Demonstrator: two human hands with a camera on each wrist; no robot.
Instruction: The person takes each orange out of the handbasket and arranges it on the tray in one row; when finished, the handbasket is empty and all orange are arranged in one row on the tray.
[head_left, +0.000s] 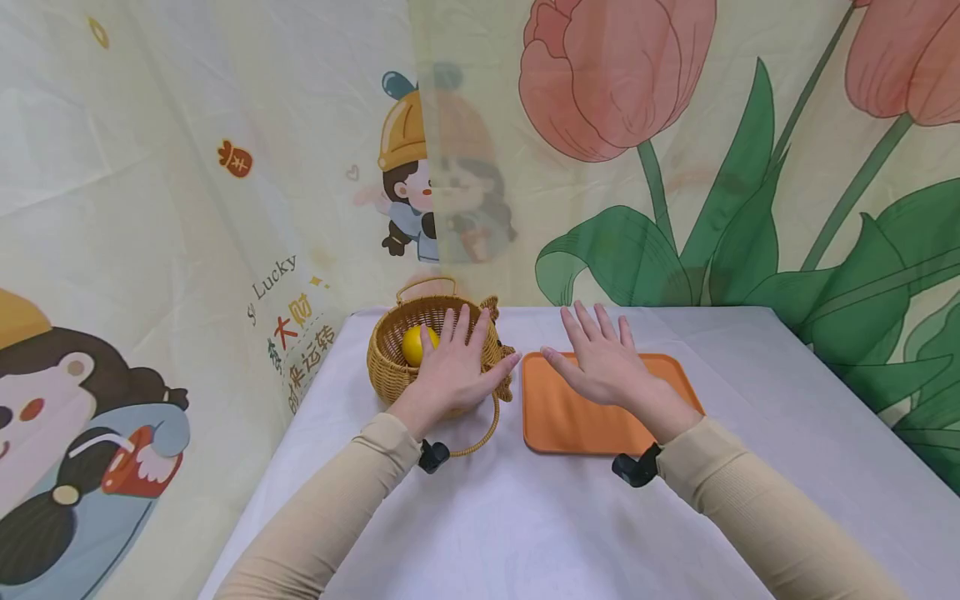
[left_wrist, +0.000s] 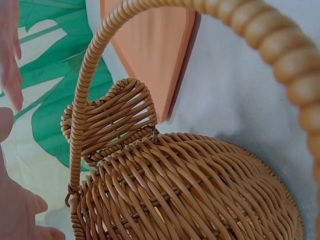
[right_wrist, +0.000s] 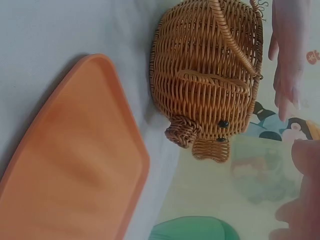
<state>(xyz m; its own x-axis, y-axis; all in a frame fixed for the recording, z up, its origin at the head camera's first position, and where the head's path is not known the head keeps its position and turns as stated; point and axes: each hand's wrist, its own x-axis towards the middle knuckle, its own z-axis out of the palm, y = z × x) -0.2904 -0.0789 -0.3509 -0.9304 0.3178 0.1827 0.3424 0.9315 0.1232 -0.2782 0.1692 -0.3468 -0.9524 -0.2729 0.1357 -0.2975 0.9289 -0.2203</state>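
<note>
Presently, the left hand (head_left: pixel 456 364) hovers by the wicker basket (head_left: pixel 388 380), which holds a round yellow object (head_left: pixel 413 344); the right hand (head_left: pixel 609 367) hovers over the counter's (head_left: pixel 480 533) orange tray (head_left: pixel 558 425), both with fingers spread, released.

basket (head_left: pixel 386 377): woven brown | tray (head_left: pixel 573 425): orange | round item (head_left: pixel 412 346): yellow | cloth (head_left: pixel 525 525): white

The head camera looks forward and down; both closer, sideways-turned wrist views share the basket (left_wrist: pixel 195 187) and tray (right_wrist: pixel 80 150).
</note>
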